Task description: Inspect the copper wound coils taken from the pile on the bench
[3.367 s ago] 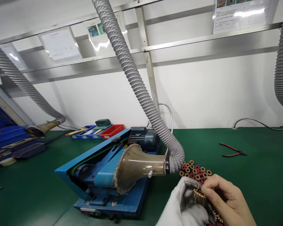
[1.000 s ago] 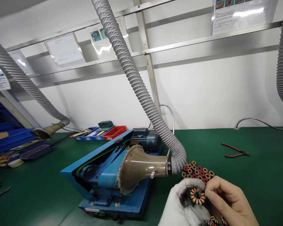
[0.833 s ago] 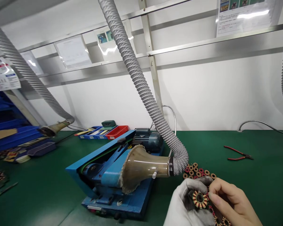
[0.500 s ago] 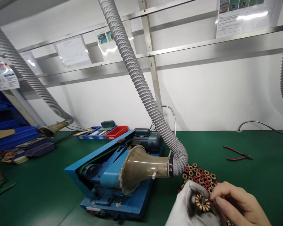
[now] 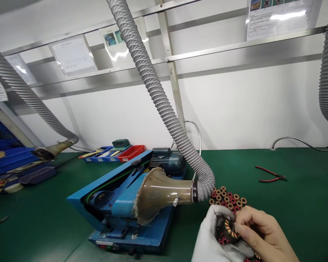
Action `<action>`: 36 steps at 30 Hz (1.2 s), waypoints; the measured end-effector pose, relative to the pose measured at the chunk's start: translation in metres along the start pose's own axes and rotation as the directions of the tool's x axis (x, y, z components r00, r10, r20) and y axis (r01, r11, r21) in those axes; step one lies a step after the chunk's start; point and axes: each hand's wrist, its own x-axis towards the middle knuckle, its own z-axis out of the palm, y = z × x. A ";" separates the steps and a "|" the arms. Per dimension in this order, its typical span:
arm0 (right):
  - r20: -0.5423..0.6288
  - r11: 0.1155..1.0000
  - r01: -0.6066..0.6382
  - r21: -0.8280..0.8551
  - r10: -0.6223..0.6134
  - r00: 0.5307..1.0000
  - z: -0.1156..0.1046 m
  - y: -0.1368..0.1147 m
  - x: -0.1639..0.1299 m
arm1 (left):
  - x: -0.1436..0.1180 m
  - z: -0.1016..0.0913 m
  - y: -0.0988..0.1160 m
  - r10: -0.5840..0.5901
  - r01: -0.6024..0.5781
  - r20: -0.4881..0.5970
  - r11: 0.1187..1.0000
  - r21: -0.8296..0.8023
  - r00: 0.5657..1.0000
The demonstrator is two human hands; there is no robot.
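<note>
One ring-shaped, copper-coloured wound coil (image 5: 230,232) sits clasped in the white-gloved left hand (image 5: 207,233) above the green surface (image 5: 306,214), bare right hand (image 5: 264,230) pinched narrow at its rim, whatever it grips unclear; best handled, I judge, with the ring braced and fingertips light.

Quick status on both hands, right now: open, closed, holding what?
Left hand: closed, gloved, holding a wound ring.
Right hand: closed, thumb and fingers pinched at the ring's edge; what exactly they pinch cannot be told.
</note>
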 end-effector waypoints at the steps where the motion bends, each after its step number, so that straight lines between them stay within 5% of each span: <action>1: -0.018 0.998 -0.013 0.065 0.015 1.000 0.002 0.002 0.000 | 0.000 0.000 0.001 -0.023 0.023 0.002 0.999 -0.044 1.000; 5: -0.126 0.975 -0.081 0.206 0.109 0.986 0.010 -0.001 0.000 | 0.001 -0.006 0.007 -0.088 0.094 0.075 0.992 -0.081 0.993; 9: -0.172 0.955 -0.090 0.281 0.143 0.975 0.015 -0.006 0.001 | 0.004 -0.019 0.009 0.063 -0.093 0.156 0.978 0.189 0.986; 14: -0.202 0.945 -0.074 0.319 0.144 0.969 0.017 -0.003 0.001 | 0.008 -0.027 0.002 0.107 -0.148 0.187 0.964 0.222 0.976; 26: -0.109 0.995 -0.093 0.024 0.095 0.990 0.007 -0.008 0.001 | 0.012 -0.036 -0.005 0.082 -0.124 0.207 0.972 0.200 0.975; 32: -0.007 0.988 -0.128 0.088 0.129 0.992 0.007 -0.013 0.003 | 0.005 -0.033 -0.002 0.042 -0.071 0.179 0.985 0.159 0.983; 36: -0.024 0.995 -0.095 -0.010 0.095 0.995 0.008 -0.010 0.002 | 0.007 -0.032 -0.002 0.030 -0.059 0.187 0.987 0.151 0.982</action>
